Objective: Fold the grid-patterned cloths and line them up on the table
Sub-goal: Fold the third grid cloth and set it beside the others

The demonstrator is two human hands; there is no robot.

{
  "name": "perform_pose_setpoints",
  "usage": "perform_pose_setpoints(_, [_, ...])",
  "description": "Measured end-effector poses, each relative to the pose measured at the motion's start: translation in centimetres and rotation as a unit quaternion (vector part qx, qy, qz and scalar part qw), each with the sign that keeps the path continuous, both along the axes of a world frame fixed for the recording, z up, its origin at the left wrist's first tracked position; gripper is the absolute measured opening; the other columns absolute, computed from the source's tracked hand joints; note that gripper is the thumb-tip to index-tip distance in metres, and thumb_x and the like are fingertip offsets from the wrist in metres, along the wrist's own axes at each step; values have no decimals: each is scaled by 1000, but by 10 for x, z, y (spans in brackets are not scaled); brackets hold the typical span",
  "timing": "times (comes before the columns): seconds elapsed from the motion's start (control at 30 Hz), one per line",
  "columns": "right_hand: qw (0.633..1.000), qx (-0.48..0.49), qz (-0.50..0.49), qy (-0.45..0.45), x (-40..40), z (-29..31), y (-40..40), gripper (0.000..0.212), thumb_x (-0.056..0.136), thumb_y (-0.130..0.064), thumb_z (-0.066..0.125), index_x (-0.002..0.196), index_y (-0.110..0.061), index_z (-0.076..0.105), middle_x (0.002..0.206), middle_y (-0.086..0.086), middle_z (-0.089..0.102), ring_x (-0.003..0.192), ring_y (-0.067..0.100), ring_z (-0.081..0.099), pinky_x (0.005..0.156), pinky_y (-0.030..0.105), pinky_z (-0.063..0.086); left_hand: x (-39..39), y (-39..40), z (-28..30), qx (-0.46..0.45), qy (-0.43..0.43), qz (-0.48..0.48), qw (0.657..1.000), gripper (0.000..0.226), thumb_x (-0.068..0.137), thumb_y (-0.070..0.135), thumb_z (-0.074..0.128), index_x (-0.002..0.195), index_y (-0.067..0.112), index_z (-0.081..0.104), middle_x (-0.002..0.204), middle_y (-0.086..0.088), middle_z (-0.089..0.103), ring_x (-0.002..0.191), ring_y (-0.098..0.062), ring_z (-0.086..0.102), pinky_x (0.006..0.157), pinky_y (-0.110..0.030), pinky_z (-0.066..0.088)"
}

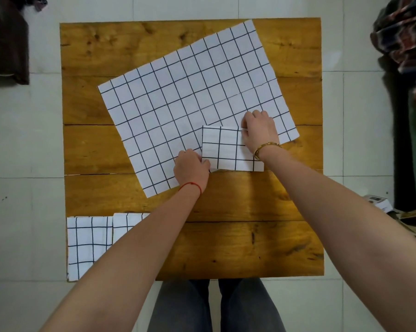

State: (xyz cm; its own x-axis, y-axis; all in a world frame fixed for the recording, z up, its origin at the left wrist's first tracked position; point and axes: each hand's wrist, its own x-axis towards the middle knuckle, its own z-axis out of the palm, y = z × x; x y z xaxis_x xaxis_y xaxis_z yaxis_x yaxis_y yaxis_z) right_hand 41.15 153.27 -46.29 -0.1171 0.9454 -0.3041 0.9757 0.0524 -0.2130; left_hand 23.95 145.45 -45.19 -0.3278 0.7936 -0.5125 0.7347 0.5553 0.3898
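Observation:
A small folded grid cloth [222, 149] lies on top of a large unfolded white grid cloth [178, 97] spread askew over the wooden table [250, 248]. My left hand [191, 167] grips the folded cloth's near left corner, fingers curled. At its far right corner my right hand [259, 130] pinches the edge. Two more folded grid cloths sit side by side at the table's near left: one [88, 240] in full view, the other [125, 222] partly hidden under my left forearm.
The table stands on a pale tiled floor [22, 140]. Dark clothing [8, 39] lies on the floor at the far left, and plaid fabric [405, 37] hangs at the right. A small white box [379, 202] sits by the table's right side.

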Motion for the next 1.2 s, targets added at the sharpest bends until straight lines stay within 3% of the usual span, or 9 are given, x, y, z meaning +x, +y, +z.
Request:
perform_pose_setpoints(0.17, [999, -23, -4, 29, 4, 7, 0, 14, 88, -11, 52, 102, -10, 57, 103, 10, 57, 101, 27, 48, 86, 35, 41, -1, 0, -1, 3, -46, 16, 999, 14, 86, 24, 65, 96, 14, 63, 96, 2, 52, 92, -18, 55, 81, -32, 48])
perform_pose_setpoints(0.3, [975, -97, -91, 176, 10, 18, -6, 8, 82, -8, 50, 88, -13, 52, 82, 7, 60, 76, 24, 55, 65, 34, 46, -7, -2, 8, 25, -132, 98, 986, 9, 84, 21, 66, 90, 17, 59, 89, 3, 60, 81, -10, 55, 62, -17, 40])
perform_pose_setpoints(0.4, [946, -124, -143, 263, 14, 30, -14, 8, 80, -9, 55, 85, -15, 53, 70, 1, 57, 63, 14, 50, 57, 22, 42, -17, -1, 13, 28, -197, 163, 966, 11, 84, 20, 66, 92, 17, 60, 89, 1, 66, 81, -11, 61, 66, -20, 49])
perform_pose_setpoints(0.5, [921, -153, -182, 309, 17, 41, -25, 15, 80, -5, 56, 91, -15, 60, 60, -7, 48, 59, 7, 44, 58, 16, 38, -27, -3, 22, 16, -297, 279, 913, 19, 84, 16, 69, 101, 15, 59, 102, -10, 68, 85, -17, 67, 74, -27, 58])
perform_pose_setpoints(0.6, [895, -187, -210, 348, 14, 46, -39, 24, 82, -4, 53, 97, -18, 66, 55, -16, 48, 51, 5, 39, 59, 18, 39, -30, -7, 37, 6, -390, 367, 844, 32, 88, 8, 67, 117, 10, 55, 93, -9, 64, 64, -10, 64, 56, -20, 55])
perform_pose_setpoints(0.73, [874, -211, -234, 370, 0, 55, -61, 17, 84, -7, 56, 94, -18, 64, 57, -6, 49, 38, -2, 38, 46, 12, 35, -35, -15, 46, 15, -407, 403, 819, 52, 85, 4, 70, 132, 11, 49, 86, -6, 59, 59, -9, 55, 57, -25, 49])
perform_pose_setpoints(0.87, [866, -231, -242, 371, -15, 57, -88, 6, 84, -16, 63, 90, -18, 61, 53, -5, 51, 35, -2, 41, 42, 10, 33, -39, -31, 55, 32, -399, 365, 840, 57, 85, -6, 63, 136, 13, 45, 107, -4, 64, 85, -15, 63, 83, -33, 56])
perform_pose_setpoints(1.0, [863, -244, -246, 368, -31, 57, -119, 16, 83, -16, 65, 76, -25, 55, 58, -7, 55, 48, 3, 50, 50, 16, 42, -49, -52, 61, 49, -342, 238, 908, 62, 84, -13, 54, 136, 17, 41, 120, -5, 63, 105, -19, 63, 92, -36, 54])
perform_pose_setpoints(1.2, [862, -285, -259, 329, -57, 53, -168, 19, 81, -6, 62, 72, -19, 51, 60, -2, 56, 63, 18, 61, 71, 37, 60, -80, -87, 59, 48, -215, 20, 975, 70, 86, -3, 61, 145, 25, 33, 104, 8, 53, 70, -6, 53, 73, -20, 50])
